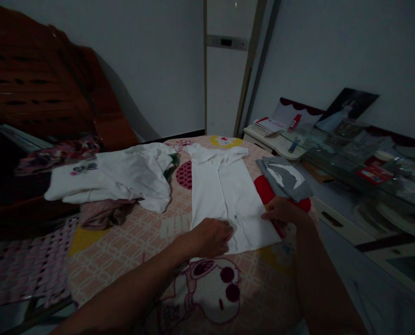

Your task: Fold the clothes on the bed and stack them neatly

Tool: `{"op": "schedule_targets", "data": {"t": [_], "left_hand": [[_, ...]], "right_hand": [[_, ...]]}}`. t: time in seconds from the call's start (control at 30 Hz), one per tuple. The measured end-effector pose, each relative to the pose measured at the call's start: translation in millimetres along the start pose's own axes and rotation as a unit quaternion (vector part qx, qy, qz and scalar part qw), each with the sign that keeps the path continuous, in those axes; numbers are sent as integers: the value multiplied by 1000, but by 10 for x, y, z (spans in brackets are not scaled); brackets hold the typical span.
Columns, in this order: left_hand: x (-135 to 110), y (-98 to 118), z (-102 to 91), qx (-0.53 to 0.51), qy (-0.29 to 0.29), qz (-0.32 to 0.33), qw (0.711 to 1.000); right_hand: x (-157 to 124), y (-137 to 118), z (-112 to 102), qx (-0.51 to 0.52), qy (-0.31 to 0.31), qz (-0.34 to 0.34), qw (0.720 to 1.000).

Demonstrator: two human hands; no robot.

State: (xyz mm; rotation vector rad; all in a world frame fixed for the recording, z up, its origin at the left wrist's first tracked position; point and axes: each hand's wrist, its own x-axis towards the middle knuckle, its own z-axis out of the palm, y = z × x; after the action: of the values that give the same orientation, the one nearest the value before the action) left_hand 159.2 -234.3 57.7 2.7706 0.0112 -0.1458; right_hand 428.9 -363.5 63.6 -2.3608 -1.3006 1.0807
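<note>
A white garment (pixel 224 195) lies folded lengthwise into a long strip on a pink patterned bedsheet (pixel 130 242). My left hand (pixel 210 237) rests on its near left corner with the fingers curled onto the cloth. My right hand (pixel 280 211) pinches the garment's near right edge. A folded grey garment (pixel 284 177) sits just beyond my right hand.
A heap of white clothes (pixel 120 174) and a pinkish garment (pixel 103 211) lie to the left. A dark wooden headboard (pixel 36 83) stands at far left. A cluttered glass-topped cabinet (pixel 350 153) runs along the right wall, with papers (pixel 268 125) on it.
</note>
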Motion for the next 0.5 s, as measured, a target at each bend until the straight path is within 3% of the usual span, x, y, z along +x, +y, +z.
{"op": "schedule_targets", "data": {"t": [0.2, 0.33, 0.5], "left_hand": [[-13, 12, -57, -2, -18, 0, 1000], [-10, 77, -88, 12, -31, 8, 999], [27, 88, -18, 2, -11, 15, 1000]], "right_hand": [[-96, 42, 50, 26, -33, 10, 999], [-138, 78, 72, 21, -18, 38, 999], [-117, 137, 124, 33, -17, 9, 999]]}}
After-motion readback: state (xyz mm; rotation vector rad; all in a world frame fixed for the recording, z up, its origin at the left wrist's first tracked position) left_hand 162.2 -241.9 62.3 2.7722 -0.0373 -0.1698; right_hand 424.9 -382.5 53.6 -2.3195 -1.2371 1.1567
